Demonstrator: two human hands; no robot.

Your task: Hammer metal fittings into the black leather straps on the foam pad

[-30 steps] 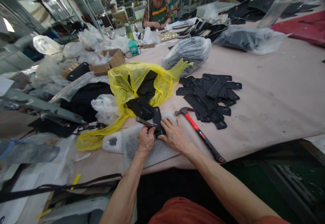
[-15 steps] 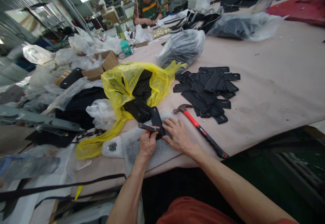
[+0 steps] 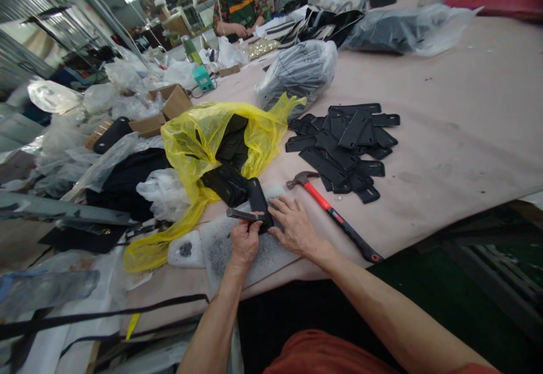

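My left hand (image 3: 245, 242) grips a dark metal punch (image 3: 242, 214), which leans over a black strip (image 3: 258, 197) on a speckled translucent pad (image 3: 220, 244). With its fingers spread, my right hand (image 3: 292, 224) lies flat on the pad at the right edge of the strip. To the right rests a claw hammer (image 3: 326, 207) with a red and black handle. Behind it is a pile of black strips (image 3: 345, 139). An open yellow bag (image 3: 182, 142) holds more black pieces just beyond my left hand. The punch's lower end is hidden by my fingers.
A small white block (image 3: 185, 249) sits left of the pad. Clear bags of dark pieces (image 3: 299, 71) lie farther back, near a teal box (image 3: 203, 78). Plastic bags and a cardboard box (image 3: 176, 101) crowd the left. Across the table sits a person (image 3: 240, 9).
The whole view has shifted slightly, so the table items appear a little higher and farther left. Both hands keep nearly the same place on the strip and pad.
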